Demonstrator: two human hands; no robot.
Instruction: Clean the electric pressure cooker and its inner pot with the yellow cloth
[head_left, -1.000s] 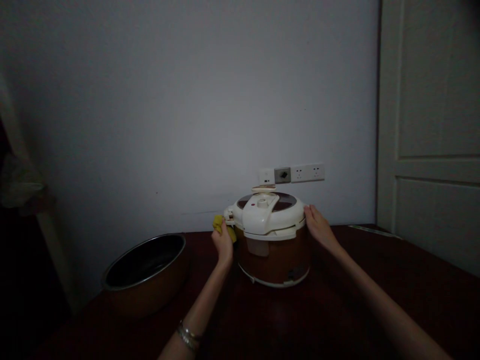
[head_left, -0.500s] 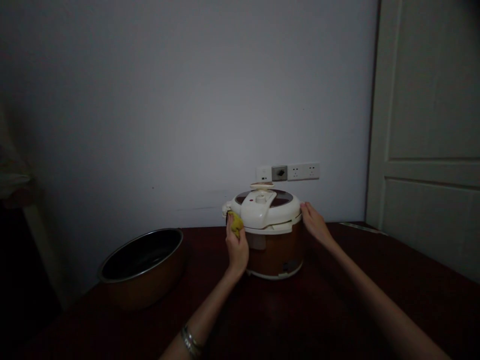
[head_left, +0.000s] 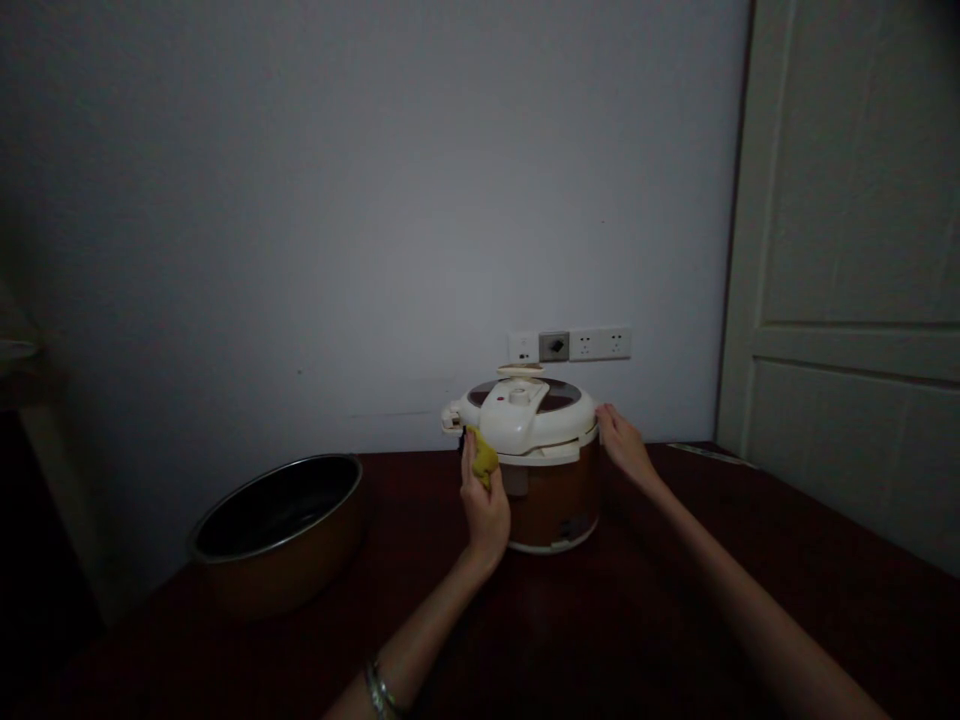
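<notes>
A brown pressure cooker (head_left: 553,495) with a white lid (head_left: 525,415) stands on the dark red table (head_left: 615,640) near the wall. My left hand (head_left: 486,505) is closed on a yellow cloth (head_left: 484,455) and presses it against the cooker's left front side, just under the lid's rim. My right hand (head_left: 621,447) lies flat against the cooker's right side at the lid's edge, fingers stretched out.
A large metal inner pot (head_left: 277,525) sits on the table to the left. Wall sockets (head_left: 570,345) are behind the cooker. A white door (head_left: 855,280) stands at the right. The room is dim.
My left hand with the yellow cloth has moved from the lid's left hinge round to the cooker's front left side. My right hand stays on the right side.
</notes>
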